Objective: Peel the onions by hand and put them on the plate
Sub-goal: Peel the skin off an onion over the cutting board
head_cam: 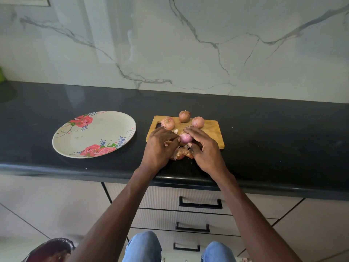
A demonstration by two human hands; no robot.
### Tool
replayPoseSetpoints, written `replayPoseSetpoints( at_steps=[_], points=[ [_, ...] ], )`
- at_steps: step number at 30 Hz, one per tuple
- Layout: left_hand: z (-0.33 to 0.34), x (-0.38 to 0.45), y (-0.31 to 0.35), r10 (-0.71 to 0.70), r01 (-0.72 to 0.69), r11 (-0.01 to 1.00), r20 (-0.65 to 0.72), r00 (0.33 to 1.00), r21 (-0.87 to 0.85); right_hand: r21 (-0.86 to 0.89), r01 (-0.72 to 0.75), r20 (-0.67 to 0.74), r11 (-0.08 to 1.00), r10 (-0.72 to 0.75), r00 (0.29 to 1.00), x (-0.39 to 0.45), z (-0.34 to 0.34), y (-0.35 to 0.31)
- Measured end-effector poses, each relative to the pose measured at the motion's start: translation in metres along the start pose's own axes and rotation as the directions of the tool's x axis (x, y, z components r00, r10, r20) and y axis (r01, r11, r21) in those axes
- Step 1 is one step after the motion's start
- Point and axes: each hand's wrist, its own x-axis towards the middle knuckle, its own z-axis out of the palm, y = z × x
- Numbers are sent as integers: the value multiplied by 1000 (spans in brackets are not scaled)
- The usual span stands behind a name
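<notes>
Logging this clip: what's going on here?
A person is peeling an onion over a wooden cutting board, both hands on it: left hand, right hand. Loose skins lie by the board. Three unpeeled onions wait on it. The flowered plate holds none yet.

both arms reach forward and come close together at the hands. the left hand (160,146) shows its back, with its fingers bent down and its fingertips pinching at the side of the onion (186,138). the right hand (204,150) is just beside it, its fingers curled over the top of that onion and its thumb tucked under. the two hands almost touch.
</notes>
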Motion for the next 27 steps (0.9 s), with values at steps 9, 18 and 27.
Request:
replayPoseSetpoints(
  at_steps=[9,18,27],
  points=[
    [1,-2,3,-5,7,999,-32,999,50,16,-3,10,1000,3,1000,-1,1,-2],
    [1,-2,7,-64,70,995,-83,995,74,105,-7,18,994,5,1000,-1,-1,-6],
    [3,-1,0,-204,213,971,-92,975,107,270,-173,-10,947,182,983,-1,-2,-3]
  ],
)
